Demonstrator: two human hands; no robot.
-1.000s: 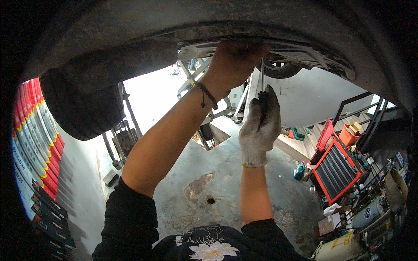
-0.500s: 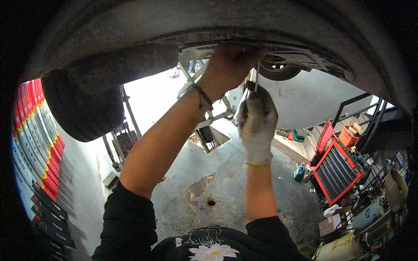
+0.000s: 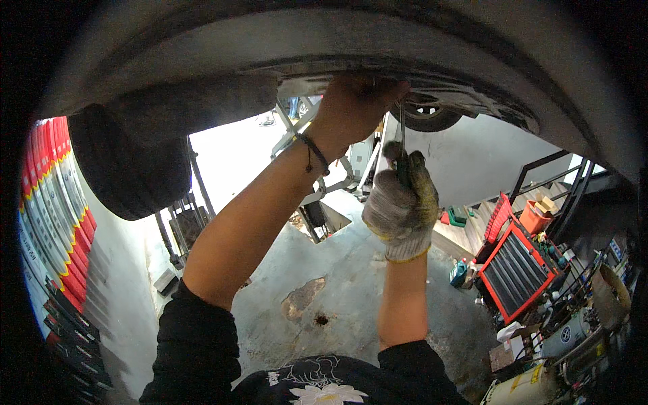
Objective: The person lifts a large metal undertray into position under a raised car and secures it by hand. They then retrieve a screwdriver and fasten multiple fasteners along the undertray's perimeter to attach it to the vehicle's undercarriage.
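The grey-white knit-gloved right hand [image 3: 401, 214] clamps a slim, steel-shafted screwdriver [image 3: 403, 129] upright beneath the dark, curved car underside [image 3: 324, 42], likely light, stiff, best held by its dark handle [image 3: 403, 170]; the bare left hand's [image 3: 356, 113] grip above, I can't tell.

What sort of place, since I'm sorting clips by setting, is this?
Probably a car repair workshop: a raised vehicle's underside overhead, a red-framed dark cabinet on the right, and a screwdriver-like tool in the gloved right hand.
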